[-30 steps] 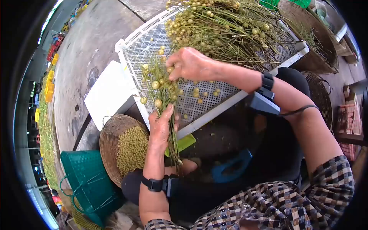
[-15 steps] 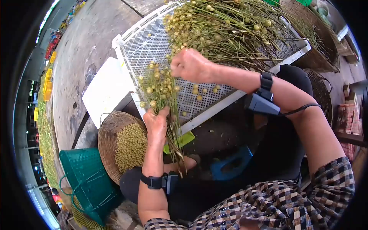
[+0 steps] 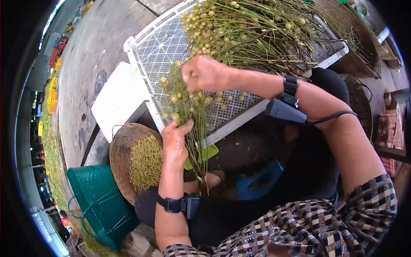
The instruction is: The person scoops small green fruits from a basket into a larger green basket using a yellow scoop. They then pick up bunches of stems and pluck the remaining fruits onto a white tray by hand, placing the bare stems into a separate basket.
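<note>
Far left, a green basket of woven plastic stood on the concrete. Next to it a round wicker basket held a mound of small, smooth, yellow-green fruits. A flat white board lay just above. The left hand was clenched round a bunch of thin, wiry green stems, their round fruits fanned out at the top, over the near edge of a white perforated plastic tray. The right hand was up among those fruits, fingers curled shut on the bunch's head. Behind it, a tangled heap of stalks covered the tray. Far right sat a dark wicker basket.
</note>
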A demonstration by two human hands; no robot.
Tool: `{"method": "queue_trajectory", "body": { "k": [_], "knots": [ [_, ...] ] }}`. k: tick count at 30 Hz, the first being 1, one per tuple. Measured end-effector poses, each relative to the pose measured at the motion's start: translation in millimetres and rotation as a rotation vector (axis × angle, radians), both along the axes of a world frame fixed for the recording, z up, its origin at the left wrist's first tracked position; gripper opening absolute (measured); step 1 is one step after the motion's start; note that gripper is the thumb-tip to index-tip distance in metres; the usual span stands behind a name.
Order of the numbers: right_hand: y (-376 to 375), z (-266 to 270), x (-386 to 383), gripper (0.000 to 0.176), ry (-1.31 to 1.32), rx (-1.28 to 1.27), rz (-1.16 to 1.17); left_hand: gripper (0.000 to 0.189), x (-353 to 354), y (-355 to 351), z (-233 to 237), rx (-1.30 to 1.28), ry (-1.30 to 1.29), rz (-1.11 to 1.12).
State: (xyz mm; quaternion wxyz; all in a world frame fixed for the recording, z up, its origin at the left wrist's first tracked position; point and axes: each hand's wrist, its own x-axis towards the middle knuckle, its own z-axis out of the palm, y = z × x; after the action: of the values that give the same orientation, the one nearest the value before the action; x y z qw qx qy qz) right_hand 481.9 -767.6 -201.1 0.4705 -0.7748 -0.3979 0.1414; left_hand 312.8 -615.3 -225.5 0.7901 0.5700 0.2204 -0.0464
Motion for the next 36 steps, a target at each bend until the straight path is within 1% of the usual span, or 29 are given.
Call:
{"method": "queue_trajectory", "body": {
  "k": [1, 3, 4, 5, 7, 8, 9, 10, 11, 12, 14, 16, 17, 18, 19, 21, 22, 23, 25, 26, 27, 29, 30, 32, 33, 34, 35, 36],
  "knots": [
    [-3.4, 10.0, 0.4, 0.019, 0.0, -0.001, 0.006, 0.032, 0.5, -0.7, 1.3, -0.001, 0.0, 0.006],
    [-14.8, 40.6, 0.9, 0.011, 0.394, -0.058, -0.173, 0.032, 3.1, -3.6, 7.4, 0.023, 0.063, 0.068],
    [-16.5, 37.0, 8.4, 0.007, 0.344, -0.009, -0.179, 0.032, 3.7, -5.1, 9.8, 0.021, 0.061, 0.074],
    [-15.5, 30.0, 8.3, 0.007, 0.34, -0.011, -0.173, 0.032, 4.7, -6.6, 12.0, 0.01, 0.067, 0.073],
    [-14.3, 20.1, 4.3, 0.012, 0.002, -0.089, -0.027, 0.032, 6.5, -8.1, 11.4, -0.002, 0.072, 0.072],
    [-11.6, 20.5, -10.3, 0.013, -0.015, -0.059, 0.074, 0.033, 7.3, -8.6, 8.3, 0.068, 0.046, 0.063],
    [-9.6, 20.2, -26.2, 0.013, -0.015, -0.059, 0.074, 0.034, 8.1, -9.9, 6.3, 0.139, 0.02, 0.052],
    [-8.4, 17.6, -41.6, 0.013, -0.199, -0.141, 0.073, 0.034, 8.8, -15.2, 11.4, 0.139, 0.022, 0.05],
    [-7.9, 15.4, -49.1, 0.014, -0.383, -0.222, 0.072, 0.032, 8.9, -21.5, 18.8, 0.203, -0.018, 0.043],
    [-7.7, 13.3, -49.2, 0.014, -0.381, -0.223, 0.068, 0.03, 9.3, -26.3, 25.3, 0.267, -0.06, 0.037],
    [-6.3, 10.9, -46.7, 0.014, -0.404, -0.352, 0.094, 0.028, 9.7, -28.9, 30.5, 0.269, -0.054, 0.018],
    [-7.2, 14.9, -39.0, 0.015, -0.445, -0.371, 0.083, 0.026, 10.1, -26.1, 31.5, 0.274, -0.052, 0.01],
    [-6.8, 19.5, -34.5, 0.017, -0.485, -0.389, 0.072, 0.025, 10.7, -23.4, 30.5, 0.345, -0.064, -0.007],
    [-7.8, 24.7, -27.5, 0.02, -0.456, -0.516, 0.023, 0.024, 10.8, -21.1, 28.8, 0.414, -0.073, -0.023],
    [-13.0, 32.3, -20.9, 0.018, -0.491, -0.524, -0.057, 0.024, 10.1, -19.5, 27.1, 0.412, -0.072, -0.015],
    [-19.3, 43.7, -10.4, 0.015, -0.505, -0.597, -0.113, 0.025, 10.2, -17.6, 23.0, 0.63, -0.079, -0.105],
    [-21.1, 42.8, -11.1, 0.015, -0.628, -0.565, -0.138, 0.029, 10.6, -17.6, 15.5, 0.655, -0.124, -0.108],
    [-19.8, 40.1, -13.6, 0.015, -0.629, -0.567, -0.138, 0.029, 10.8, -15.9, 8.7, 0.653, -0.125, -0.108],
    [-13.3, 35.8, -28.3, 0.019, -0.761, -0.202, -0.125, 0.034, 11.2, -13.4, 0.2, 0.872, -0.205, -0.188],
    [-6.1, 40.4, -40.1, 0.024, -0.533, -0.215, -0.063, 0.037, 11.3, -19.9, 13.6, 0.954, -0.19, -0.198],
    [-0.2, 35.2, -47.9, 0.028, -0.483, -0.265, -0.004, 0.037, 12.2, -23.2, 16.4, 0.955, -0.19, -0.201],
    [3.3, 19.5, -54.4, 0.032, -0.485, -0.278, -0.025, 0.041, 14.7, -28.5, 18.2, 1.033, -0.184, -0.226],
    [2.9, 11.0, -51.3, 0.032, -0.483, -0.279, -0.03, 0.041, 15.1, -27.7, 14.3, 1.018, -0.201, -0.222],
    [3.6, 3.5, -39.4, 0.034, -0.421, 0.007, 0.033, 0.038, 14.0, -28.3, 15.5, 1.049, -0.241, -0.228],
    [2.2, -0.4, -33.1, 0.034, -0.423, 0.009, 0.032, 0.035, 13.7, -28.0, 16.4, 1.081, -0.282, -0.237],
    [-0.3, 2.7, -29.2, 0.035, -0.326, -0.053, 0.079, 0.035, 13.0, -27.9, 16.1, 1.082, -0.283, -0.239],
    [-2.6, 4.8, -27.2, 0.035, -0.229, -0.116, 0.125, 0.032, 12.2, -28.2, 14.8, 1.024, -0.245, -0.256],
    [-3.6, 4.7, -30.4, 0.028, -0.221, -0.114, 0.119, 0.03, 12.0, -28.5, 13.5, 0.966, -0.206, -0.272]
  ]
}}
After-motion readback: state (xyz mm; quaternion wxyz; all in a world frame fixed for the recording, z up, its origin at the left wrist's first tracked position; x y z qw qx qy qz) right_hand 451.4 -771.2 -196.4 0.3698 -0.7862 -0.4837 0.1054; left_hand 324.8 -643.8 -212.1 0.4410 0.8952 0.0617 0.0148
